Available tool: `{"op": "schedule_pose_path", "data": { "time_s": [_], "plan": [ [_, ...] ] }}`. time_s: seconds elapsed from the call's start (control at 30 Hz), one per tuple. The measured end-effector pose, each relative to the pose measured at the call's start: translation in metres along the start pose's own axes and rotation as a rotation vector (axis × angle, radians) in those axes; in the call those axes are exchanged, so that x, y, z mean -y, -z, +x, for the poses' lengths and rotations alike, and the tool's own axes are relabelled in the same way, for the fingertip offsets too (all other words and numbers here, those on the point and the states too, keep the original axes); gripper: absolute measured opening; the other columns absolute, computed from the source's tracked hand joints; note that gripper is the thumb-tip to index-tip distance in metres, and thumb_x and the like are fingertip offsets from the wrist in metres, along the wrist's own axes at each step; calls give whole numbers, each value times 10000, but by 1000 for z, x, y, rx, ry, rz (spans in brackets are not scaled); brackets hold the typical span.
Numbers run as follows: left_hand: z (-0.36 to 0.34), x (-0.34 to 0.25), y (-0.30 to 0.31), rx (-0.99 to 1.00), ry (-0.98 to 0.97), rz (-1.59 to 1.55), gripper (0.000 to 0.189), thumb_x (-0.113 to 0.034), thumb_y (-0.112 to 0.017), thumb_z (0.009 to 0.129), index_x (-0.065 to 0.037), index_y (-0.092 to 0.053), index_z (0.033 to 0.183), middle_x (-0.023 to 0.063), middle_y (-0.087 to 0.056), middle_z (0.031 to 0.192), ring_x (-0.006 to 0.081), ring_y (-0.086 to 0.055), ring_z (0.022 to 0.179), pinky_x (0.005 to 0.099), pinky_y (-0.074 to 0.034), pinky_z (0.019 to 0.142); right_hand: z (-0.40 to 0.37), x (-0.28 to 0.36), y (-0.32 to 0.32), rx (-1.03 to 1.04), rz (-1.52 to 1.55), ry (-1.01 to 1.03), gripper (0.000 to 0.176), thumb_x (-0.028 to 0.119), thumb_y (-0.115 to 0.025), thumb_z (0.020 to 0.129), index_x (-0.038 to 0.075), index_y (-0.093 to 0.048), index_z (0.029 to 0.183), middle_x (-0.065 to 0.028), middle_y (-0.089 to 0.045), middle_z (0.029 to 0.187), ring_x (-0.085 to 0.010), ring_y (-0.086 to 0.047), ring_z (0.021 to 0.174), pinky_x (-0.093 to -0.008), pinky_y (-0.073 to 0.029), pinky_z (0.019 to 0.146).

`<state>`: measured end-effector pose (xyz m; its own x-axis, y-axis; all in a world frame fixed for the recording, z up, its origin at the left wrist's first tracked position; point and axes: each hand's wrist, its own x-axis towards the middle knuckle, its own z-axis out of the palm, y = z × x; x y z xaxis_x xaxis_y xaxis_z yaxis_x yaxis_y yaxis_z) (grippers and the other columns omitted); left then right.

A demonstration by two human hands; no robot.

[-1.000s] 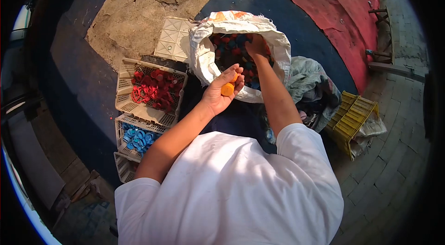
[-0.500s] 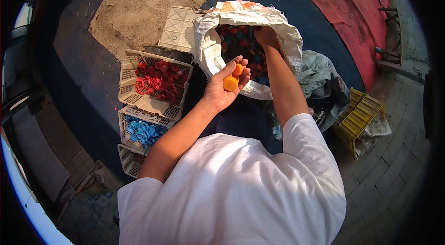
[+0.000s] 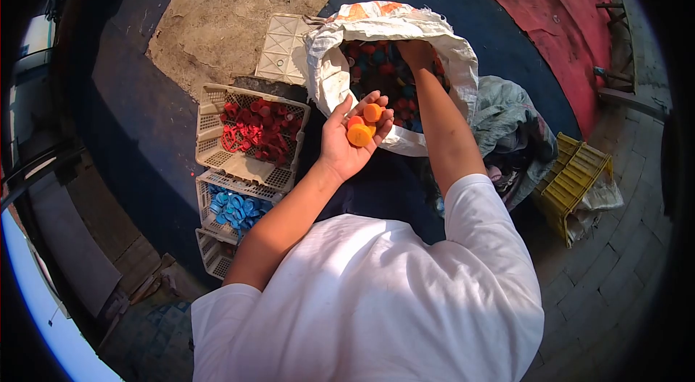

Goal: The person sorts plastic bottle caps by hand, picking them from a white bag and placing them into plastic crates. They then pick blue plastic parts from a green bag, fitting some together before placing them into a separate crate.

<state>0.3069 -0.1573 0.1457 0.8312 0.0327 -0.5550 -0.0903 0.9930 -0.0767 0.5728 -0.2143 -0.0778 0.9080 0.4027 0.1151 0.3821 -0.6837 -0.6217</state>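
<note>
My left hand (image 3: 343, 150) is palm up, cradling several orange bottle caps (image 3: 358, 135) in its loosely curled fingers; one of them looks redder. It hovers over the near rim of a white woven sack (image 3: 327, 72). Inside the sack lie many mixed bottle caps (image 3: 379, 69), red, blue and dark. My right hand (image 3: 415, 55) reaches into the far right part of the sack. Its fingers are hidden among the caps and shadow, so what they hold cannot be made out.
At left, a pale plastic crate (image 3: 211, 156) contains red caps, and another crate (image 3: 205, 201) below it contains blue ones. A third crate (image 3: 206, 244) is partly hidden. Right of the sack are a grey crumpled bag (image 3: 499, 103) and a yellow crate (image 3: 575, 179).
My left hand has opened a little, with its thumb lifted away, and a reddish cap now shows among the orange ones. The right hand stays inside the sack. The whole view has shifted slightly.
</note>
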Motion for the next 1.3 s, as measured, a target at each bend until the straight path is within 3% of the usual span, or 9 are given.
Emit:
{"op": "schedule_pose_path", "data": {
  "time_s": [0.37, 0.47, 0.57, 0.7, 0.8, 0.9, 1.0, 1.1, 1.3],
  "plan": [
    [-2, -1, -3, -17, -21, 41, 464, -376, -563, 1014, -17, -587, 1307, 123, -642, 1240, 268, -620, 1138, 396, -514, 1040, 4, -6, -22, -146, -152, 71, 635, 544, -587, 901, 130, -596, 1383, -124, -563, 1451, -340, -491, 1367, -484, -350, 1156],
    [-2, -1, -4, -27, -21, 47, 462, -374, -559, 1015, -18, -588, 1307, 122, -641, 1248, 271, -619, 1143, 398, -513, 1044, 5, -8, -20, -11, -168, -1, 683, 579, -523, 946, 132, -519, 1463, -123, -466, 1547, -331, -403, 1446, -427, -312, 1200],
    [-1, -1, -3, -21, -13, 56, 461, -371, -548, 1017, -12, -590, 1303, 132, -637, 1259, 285, -618, 1156, 404, -503, 1060, 4, 5, -7, 62, -104, -85, 669, 563, -518, 955, 123, -522, 1458, -131, -476, 1538, -341, -405, 1442, -446, -300, 1204],
    [2, 1, -3, -9, -11, 47, 460, -364, -524, 1023, 1, -595, 1294, 148, -632, 1272, 308, -613, 1178, 415, -487, 1083, 13, -26, -37, 55, -167, 61, 669, 518, -490, 969, 122, -458, 1508, -133, -399, 1591, -337, -294, 1502, -470, -189, 1240],
    [0, 0, -4, -22, -14, 48, 452, -355, -537, 1016, -6, -594, 1298, 140, -638, 1264, 300, -619, 1170, 414, -496, 1074, 11, -28, -43, -20, -72, 17, 600, 453, -534, 964, 105, -523, 1453, -154, -473, 1533, -355, -382, 1448, -462, -260, 1211],
    [2, -4, 0, 9, -21, 51, 425, -333, -553, 1011, -22, -597, 1296, 127, -645, 1267, 294, -628, 1176, 414, -511, 1063, 5, -24, -30, -160, -76, 99, 487, 393, -594, 937, 87, -648, 1312, -149, -641, 1352, -351, -564, 1296, -451, -405, 1122],
    [6, -1, -1, 36, -66, 86, 407, -315, -543, 1013, -19, -602, 1286, 132, -643, 1287, 305, -618, 1215, 424, -501, 1082, -18, 19, 19, 50, 94, -275, 390, 333, -619, 894, 51, -699, 1152, -142, -727, 1161, -367, -645, 1151, -454, -469, 1020],
    [12, 4, -6, 85, -72, 71, 394, -266, -506, 1015, 3, -585, 1293, 149, -634, 1306, 332, -585, 1271, 438, -484, 1108, -49, 60, 74, 199, 133, -341, 333, 290, -667, 854, 39, -712, 1069, -134, -755, 1034, -312, -718, 997, -426, -537, 898],
    [17, 7, -22, 114, -83, 97, 402, -246, -474, 1016, 23, -567, 1299, 169, -614, 1329, 357, -556, 1308, 454, -465, 1131, -105, 105, 158, -64, 808, -232, 199, 110, -784, 858, 27, -713, 1023, -89, -752, 888, -127, -715, 735, -258, -546, 656]
  ]
}}
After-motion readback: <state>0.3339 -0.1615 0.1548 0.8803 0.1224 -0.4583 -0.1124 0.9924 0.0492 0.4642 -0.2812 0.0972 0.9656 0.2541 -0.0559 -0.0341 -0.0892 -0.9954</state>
